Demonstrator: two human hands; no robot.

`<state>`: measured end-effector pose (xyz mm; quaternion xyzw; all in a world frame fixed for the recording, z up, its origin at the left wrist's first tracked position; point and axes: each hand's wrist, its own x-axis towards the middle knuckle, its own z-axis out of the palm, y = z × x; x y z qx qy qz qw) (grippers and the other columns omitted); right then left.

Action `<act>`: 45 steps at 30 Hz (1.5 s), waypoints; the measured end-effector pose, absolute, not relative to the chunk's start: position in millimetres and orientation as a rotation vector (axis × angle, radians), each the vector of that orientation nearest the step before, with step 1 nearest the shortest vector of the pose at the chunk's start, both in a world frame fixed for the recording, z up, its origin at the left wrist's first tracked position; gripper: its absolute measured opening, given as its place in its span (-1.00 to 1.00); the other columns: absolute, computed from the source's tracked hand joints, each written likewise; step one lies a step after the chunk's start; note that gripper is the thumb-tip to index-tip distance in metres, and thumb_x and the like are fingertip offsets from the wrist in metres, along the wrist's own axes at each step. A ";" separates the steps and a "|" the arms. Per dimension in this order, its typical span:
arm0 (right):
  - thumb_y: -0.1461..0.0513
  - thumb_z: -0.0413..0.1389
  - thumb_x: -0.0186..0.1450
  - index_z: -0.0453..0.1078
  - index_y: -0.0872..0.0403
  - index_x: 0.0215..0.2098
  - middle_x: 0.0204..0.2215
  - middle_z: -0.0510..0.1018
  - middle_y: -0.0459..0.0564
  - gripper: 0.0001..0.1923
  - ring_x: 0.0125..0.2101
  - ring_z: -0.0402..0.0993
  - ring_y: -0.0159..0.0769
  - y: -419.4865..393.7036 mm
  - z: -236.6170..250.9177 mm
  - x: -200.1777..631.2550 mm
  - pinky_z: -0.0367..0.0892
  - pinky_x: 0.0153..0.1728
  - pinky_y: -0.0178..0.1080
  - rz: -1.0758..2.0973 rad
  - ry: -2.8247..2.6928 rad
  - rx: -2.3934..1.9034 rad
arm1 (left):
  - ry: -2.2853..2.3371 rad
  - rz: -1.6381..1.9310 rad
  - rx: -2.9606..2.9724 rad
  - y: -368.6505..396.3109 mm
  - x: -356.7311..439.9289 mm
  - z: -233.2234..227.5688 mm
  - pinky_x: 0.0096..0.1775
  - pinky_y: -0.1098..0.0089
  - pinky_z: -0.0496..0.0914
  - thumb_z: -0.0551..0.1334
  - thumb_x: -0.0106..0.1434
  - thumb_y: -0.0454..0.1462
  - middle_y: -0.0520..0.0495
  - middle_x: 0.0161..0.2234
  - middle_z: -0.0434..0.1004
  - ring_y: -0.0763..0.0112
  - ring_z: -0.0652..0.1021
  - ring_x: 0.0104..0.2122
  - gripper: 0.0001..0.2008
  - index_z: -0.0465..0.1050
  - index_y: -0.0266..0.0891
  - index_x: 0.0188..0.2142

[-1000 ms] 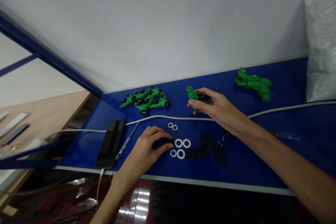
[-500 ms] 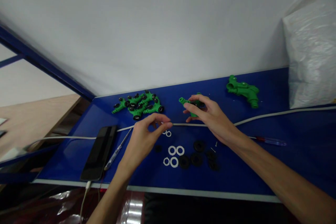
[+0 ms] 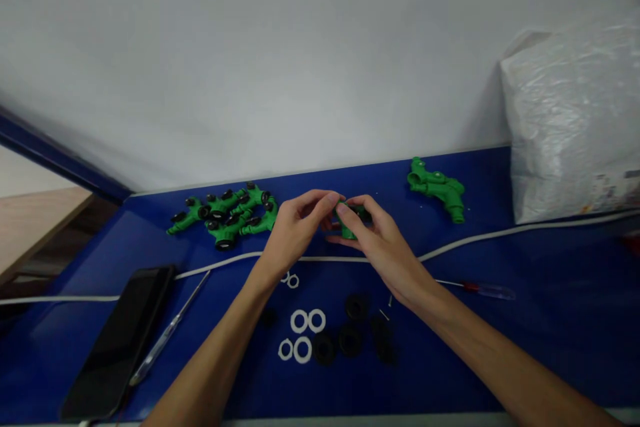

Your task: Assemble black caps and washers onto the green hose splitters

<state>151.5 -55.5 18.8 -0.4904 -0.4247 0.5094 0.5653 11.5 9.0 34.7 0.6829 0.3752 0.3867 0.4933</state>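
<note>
A green hose splitter (image 3: 347, 233) with dark parts is in my right hand (image 3: 380, 233), its fingers wrapped round the body and hiding much of it. My left hand (image 3: 306, 220) is closed in a pinch at the splitter's upper left end; whatever lies between its fingertips is hidden. Below the hands, white rings (image 3: 303, 349) and black rings (image 3: 349, 340) lie on the blue table (image 3: 450, 360). To the left sits a cluster of several green splitters with black fittings (image 3: 225, 233). More green splitter bodies (image 3: 437, 187) rest at the back right, without black fittings.
A white cable (image 3: 470, 238) runs across the table behind the rings. At left lie a black phone (image 3: 120, 340) and a clear-handled screwdriver (image 3: 170, 330); another screwdriver with a red collar (image 3: 487, 291) lies right. A plastic bag (image 3: 575, 127) stands against the wall.
My left hand has moved right to meet the splitter in my right hand; the two were apart before. The view has shifted, so the table items appear lower and further left.
</note>
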 end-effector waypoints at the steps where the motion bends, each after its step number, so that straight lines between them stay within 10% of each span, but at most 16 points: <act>1: -0.11 0.17 0.32 0.42 -0.03 -0.12 -0.15 0.53 0.01 -0.63 -0.14 0.55 -0.17 -54.9 16.5 152.3 0.61 -0.22 -0.08 1.163 -1.064 -1.200 | 0.916 0.943 1.657 9.6 9.5 33.0 -0.34 0.43 0.39 0.28 0.31 -0.03 -0.02 -0.43 0.57 0.45 0.48 -0.45 -0.65 0.62 -0.28 -0.21; 13: -0.22 0.16 0.27 0.54 -0.07 0.10 0.07 0.34 0.20 -0.40 -0.26 0.51 -0.06 -62.1 29.8 161.2 0.49 -0.19 0.11 0.282 -1.585 -1.617 | 0.863 1.023 1.680 9.9 -7.7 37.2 -0.31 0.45 0.40 0.30 0.32 -0.07 -0.03 -0.34 0.60 0.49 0.49 -0.43 -0.72 0.66 -0.23 -0.21; 22: -0.10 0.11 0.39 0.54 -0.11 0.06 0.04 0.52 0.03 -0.59 -0.09 0.55 -0.11 -58.6 31.0 162.1 0.59 -0.33 -0.16 1.101 -1.409 -1.244 | 0.790 0.995 1.720 8.1 -7.9 36.5 -0.31 0.43 0.39 0.30 0.32 -0.11 -0.01 -0.39 0.49 0.49 0.46 -0.44 -0.75 0.68 -0.19 -0.18; 45: -0.15 0.09 0.36 0.57 -0.05 -0.06 -0.09 0.55 0.06 -0.55 -0.11 0.53 -0.10 -56.6 30.0 156.0 0.50 -0.33 -0.19 1.068 -1.254 -1.237 | 0.739 0.880 1.408 5.6 -0.4 29.9 -0.37 0.40 0.37 0.33 0.22 0.09 0.02 -0.55 0.44 0.46 0.43 -0.53 -0.50 0.63 -0.31 -0.13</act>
